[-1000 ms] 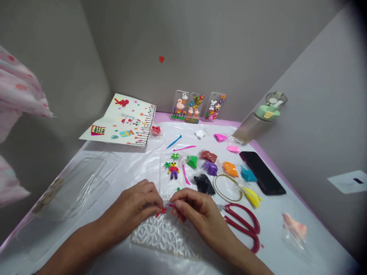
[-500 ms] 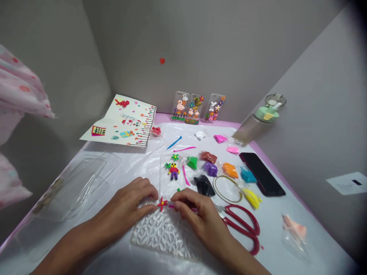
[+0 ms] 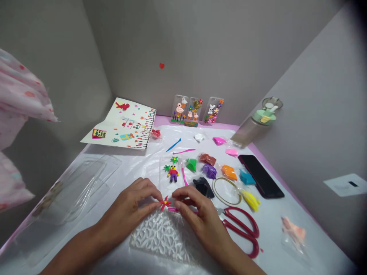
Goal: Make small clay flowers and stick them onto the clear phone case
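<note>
Clear bag [image 3: 298, 250] held peach lump [image 3: 294, 228]. Left hand [image 3: 134, 204] pinched red flower [image 3: 165, 203], thin-petalled with yellow centre, near far edge of textured slab [image 3: 157, 237]; right hand [image 3: 197, 214] gripped pink tool [image 3: 172, 209] beside it.

Single head-worn view: camera sits above and behind the left hand [image 3: 137, 200] and right hand [image 3: 199, 212], facing forward and down, close enough that both forearms [image 3: 88, 244] run out the bottom edge. Wide field takes in the table [image 3: 272, 225] around the hands and the walls [image 3: 218, 49] beyond them; corners right of the right hand are dark.
</note>
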`<state>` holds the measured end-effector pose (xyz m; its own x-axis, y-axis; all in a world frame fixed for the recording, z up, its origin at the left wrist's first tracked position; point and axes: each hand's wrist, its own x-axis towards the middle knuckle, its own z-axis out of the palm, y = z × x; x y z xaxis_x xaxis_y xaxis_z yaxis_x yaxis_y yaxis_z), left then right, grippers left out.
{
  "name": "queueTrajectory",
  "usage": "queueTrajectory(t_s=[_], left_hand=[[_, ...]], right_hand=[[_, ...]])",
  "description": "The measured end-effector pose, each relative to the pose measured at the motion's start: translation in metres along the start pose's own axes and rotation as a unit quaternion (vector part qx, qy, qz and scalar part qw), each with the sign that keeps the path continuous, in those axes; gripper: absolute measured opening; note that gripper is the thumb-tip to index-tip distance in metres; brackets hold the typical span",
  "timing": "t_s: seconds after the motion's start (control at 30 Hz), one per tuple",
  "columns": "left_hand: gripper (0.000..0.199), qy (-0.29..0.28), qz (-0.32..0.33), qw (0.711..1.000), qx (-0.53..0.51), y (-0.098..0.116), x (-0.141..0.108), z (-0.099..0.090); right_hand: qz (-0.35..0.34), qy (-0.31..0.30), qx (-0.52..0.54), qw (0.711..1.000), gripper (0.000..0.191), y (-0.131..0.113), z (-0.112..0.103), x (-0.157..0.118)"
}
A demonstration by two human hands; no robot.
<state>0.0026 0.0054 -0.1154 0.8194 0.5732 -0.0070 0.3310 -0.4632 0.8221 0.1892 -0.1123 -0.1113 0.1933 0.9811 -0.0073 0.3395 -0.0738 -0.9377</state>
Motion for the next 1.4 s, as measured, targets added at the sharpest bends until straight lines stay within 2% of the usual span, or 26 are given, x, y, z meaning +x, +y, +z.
queueTrajectory(t_s=[0.23,0.43,0.57,0.73,0.93,1.13,1.33,1.4], left_hand=[[0.013,0.028,0.007,0.998,-0.055,0.007,-0.004,0.005],[0.012,0.040,-0.032,0.994,-0.095,0.011,-0.005,0.009],[0.016,0.071,-0.086,0.978,-0.177,0.014,-0.004,0.015],[0.020,0.062,-0.099,0.960,-0.256,0.018,-0.003,0.023],[0.017,0.071,-0.110,0.957,-0.258,0.022,-0.002,0.023],[0.017,0.083,-0.095,0.963,-0.236,0.018,-0.003,0.024],[0.016,0.085,-0.060,0.973,-0.204,0.015,-0.005,0.026],[0.015,0.117,-0.034,0.977,-0.176,0.013,-0.006,0.027]], right_hand=[[0.058,-0.037,0.164,0.984,0.015,-0.002,0.001,0.001],[0.084,-0.009,0.182,0.980,0.013,-0.002,0.000,0.002],[0.089,0.015,0.213,0.973,0.014,0.000,0.000,0.003],[0.088,0.018,0.241,0.966,0.018,-0.001,0.002,0.003],[0.121,-0.013,0.274,0.954,0.029,-0.005,0.004,0.002],[0.121,-0.021,0.275,0.954,0.033,-0.004,0.004,0.002],[0.123,-0.025,0.290,0.949,0.033,-0.003,0.005,0.002],[0.130,-0.024,0.301,0.944,0.034,-0.003,0.005,0.003]])
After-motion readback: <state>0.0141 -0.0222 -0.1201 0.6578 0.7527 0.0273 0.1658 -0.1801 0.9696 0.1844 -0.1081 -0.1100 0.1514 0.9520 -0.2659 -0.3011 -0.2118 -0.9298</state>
